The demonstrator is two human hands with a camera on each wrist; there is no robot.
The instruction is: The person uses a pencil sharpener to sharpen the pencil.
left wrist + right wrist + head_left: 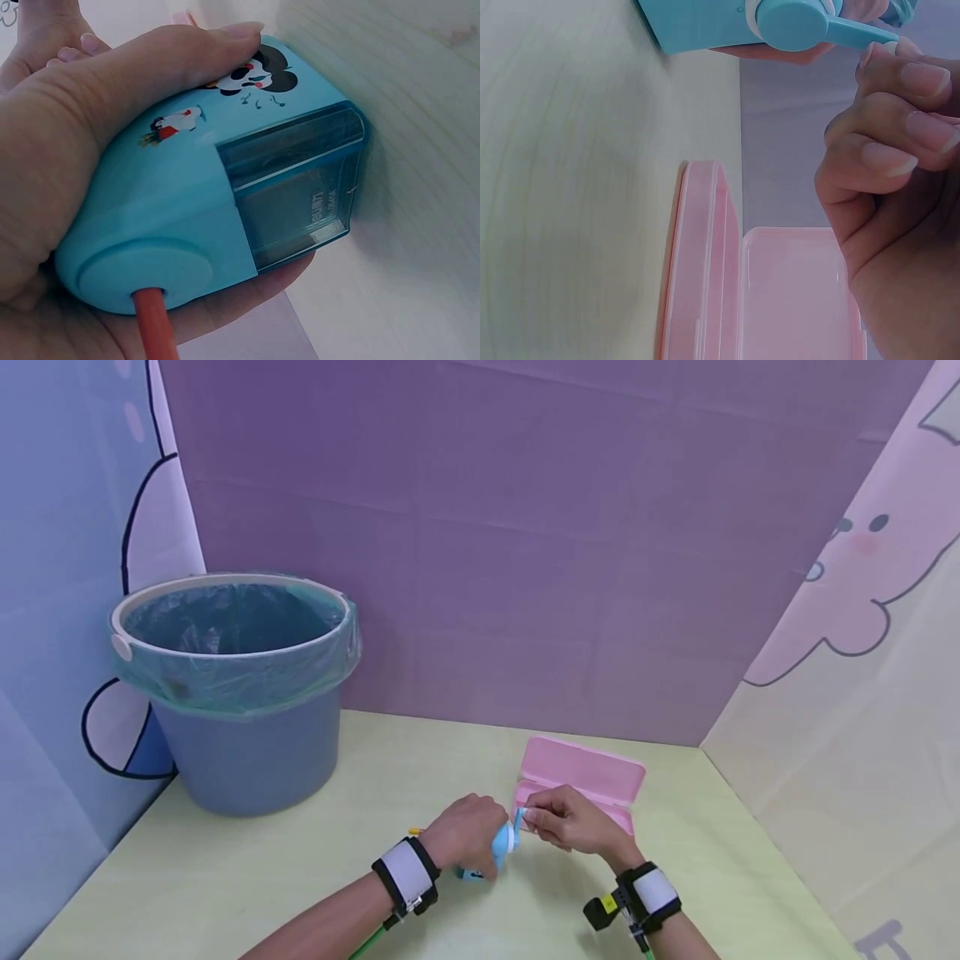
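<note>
A light-blue crank pencil sharpener (pixel 180 195) with cartoon animal stickers and a clear shavings drawer (pixel 300 187) is gripped in my left hand (pixel 468 833), thumb across its top. An orange-red pencil (pixel 155 326) sticks out of its round hole. On the opposite side, my right hand (pixel 573 821) pinches the end of the blue crank arm (pixel 859 33) between thumb and fingertips. Behind the right hand lies an open pink pencil case (pixel 581 768), its lid tipped back; the hand hides part of its tray.
A blue bucket (pixel 247 752) lined with a green plastic bag stands at the back left of the pale yellow table (pixel 300 885). A purple wall (pixel 525 543) rises along the table's back edge, with printed side walls left and right.
</note>
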